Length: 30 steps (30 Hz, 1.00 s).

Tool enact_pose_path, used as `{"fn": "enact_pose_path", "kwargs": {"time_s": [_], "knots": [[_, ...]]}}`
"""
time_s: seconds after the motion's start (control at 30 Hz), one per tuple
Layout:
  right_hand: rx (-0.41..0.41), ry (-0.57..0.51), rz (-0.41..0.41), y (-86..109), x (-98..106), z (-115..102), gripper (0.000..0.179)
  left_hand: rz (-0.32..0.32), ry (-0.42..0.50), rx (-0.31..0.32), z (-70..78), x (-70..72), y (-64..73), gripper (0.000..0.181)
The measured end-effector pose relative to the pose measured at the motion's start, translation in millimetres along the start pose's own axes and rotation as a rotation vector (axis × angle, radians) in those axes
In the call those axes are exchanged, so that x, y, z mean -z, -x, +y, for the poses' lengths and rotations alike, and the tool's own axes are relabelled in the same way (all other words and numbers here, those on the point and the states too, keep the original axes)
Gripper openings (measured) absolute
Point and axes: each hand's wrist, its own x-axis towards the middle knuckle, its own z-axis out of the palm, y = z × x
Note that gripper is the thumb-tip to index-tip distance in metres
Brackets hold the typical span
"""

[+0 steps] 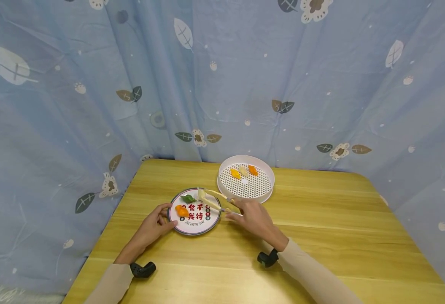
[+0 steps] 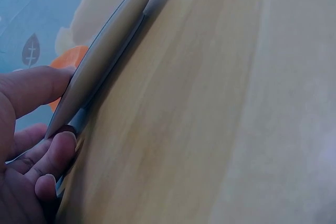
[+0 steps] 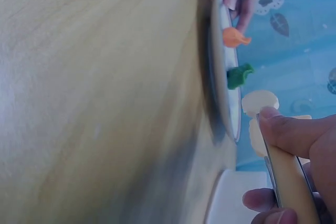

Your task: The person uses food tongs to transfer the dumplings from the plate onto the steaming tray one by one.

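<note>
My left hand (image 1: 157,221) grips the near-left rim of a round white plate (image 1: 195,228), its thumb on top and fingers below. An orange dumpling-shaped piece (image 1: 182,211) and a green dumpling-shaped piece (image 1: 187,199) lie on the plate, which has red characters printed on it. My right hand (image 1: 253,217) holds a pair of tongs (image 1: 214,205), thumb and fingers on opposite sides of the handles. The pale tips (image 3: 260,102) hover over the plate's back edge. Whether a pale piece sits between them, I cannot tell.
Behind the plate, to the right, stands a round white steamer tray (image 1: 246,193) with a perforated base. A yellow piece (image 1: 235,173), a cream piece (image 1: 243,170) and an orange piece (image 1: 253,170) lie in it. A blue patterned curtain (image 1: 237,84) hangs along the wooden table's (image 1: 321,219) back edge.
</note>
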Motion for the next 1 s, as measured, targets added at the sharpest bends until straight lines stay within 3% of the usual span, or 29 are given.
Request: {"fn": "enact_pose_path", "kwargs": {"time_s": [0.2, 0.67, 0.8, 1.0], "knots": [[-0.037, 0.001, 0.002, 0.4, 12, 5, 0.04, 0.004, -0.003, -0.009, 1.1, -0.2, 0.8, 0.069], [-0.108, 0.002, 0.052, 1.7, 39, 32, 0.061, 0.011, -0.017, 0.02, 2.1, -0.8, 0.2, 0.068], [-0.116, -0.007, 0.066, 0.8, 43, 41, 0.051, 0.012, -0.025, 0.011, 0.0, -0.8, 0.0, 0.068], [-0.159, -0.013, 0.055, -2.2, 45, 50, 0.055, 0.014, -0.021, 0.014, -0.3, -1.2, -1.0, 0.068]]}}
